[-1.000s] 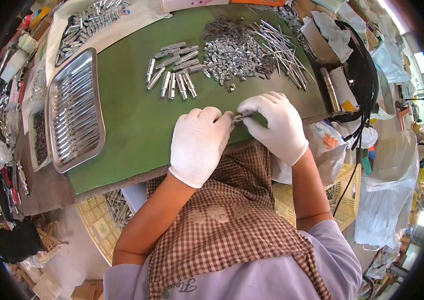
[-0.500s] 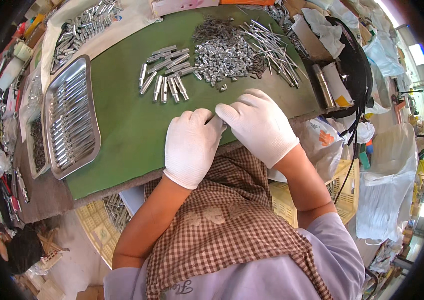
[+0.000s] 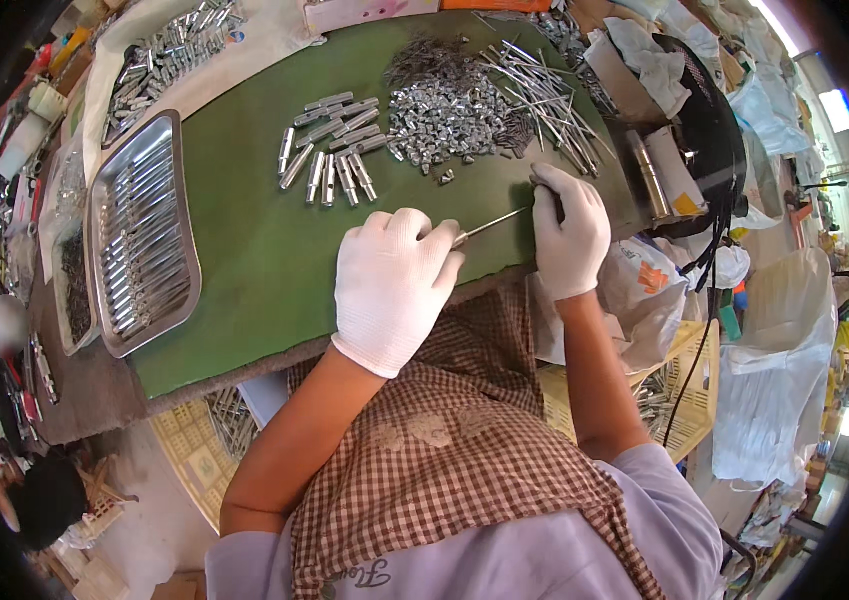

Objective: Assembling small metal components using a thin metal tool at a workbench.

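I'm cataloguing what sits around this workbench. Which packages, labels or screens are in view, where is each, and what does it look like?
White plastic bag: hanging off the bench edge beside the right hand, crumpled, orange print.
Large clear plastic bag: far right, pale, slumped.
Yellow label: on a grey box, right bench end, small.
No screens visible.

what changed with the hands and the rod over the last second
The right hand moved out to the right, away from the left hand, toward the loose thin rods. A thin metal rod now spans the gap, its near end in the left hand's fingers. Earlier both hands were pressed together. The metal tray and the rows of small cylinders look unchanged.
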`<state>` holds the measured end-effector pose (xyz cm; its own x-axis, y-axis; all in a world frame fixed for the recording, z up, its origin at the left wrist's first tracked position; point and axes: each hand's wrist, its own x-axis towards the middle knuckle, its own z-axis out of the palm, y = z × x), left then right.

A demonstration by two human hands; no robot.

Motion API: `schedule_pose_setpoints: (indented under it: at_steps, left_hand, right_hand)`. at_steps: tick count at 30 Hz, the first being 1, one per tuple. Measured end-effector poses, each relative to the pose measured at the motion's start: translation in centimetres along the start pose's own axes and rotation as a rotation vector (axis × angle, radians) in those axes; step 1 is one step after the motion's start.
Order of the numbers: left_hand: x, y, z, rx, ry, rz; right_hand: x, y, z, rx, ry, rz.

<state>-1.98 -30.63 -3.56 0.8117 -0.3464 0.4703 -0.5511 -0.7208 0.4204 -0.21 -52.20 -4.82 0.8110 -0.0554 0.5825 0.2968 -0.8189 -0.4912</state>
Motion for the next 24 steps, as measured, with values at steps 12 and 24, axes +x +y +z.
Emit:
schedule_pose_setpoints:
  at_steps: [12,24]
  left_hand:
    - [-1.5,-0.1,-1.3,0.013,0.055,0.042]
    - [-4.0,-20.9,-19.7,0.528,0.064,-0.279]
  right_hand:
    - [6.3,4.7,0.3,-0.476,0.086,-0.111]
    - [7.5,7.1,0.4,0.078,0.082,-0.011]
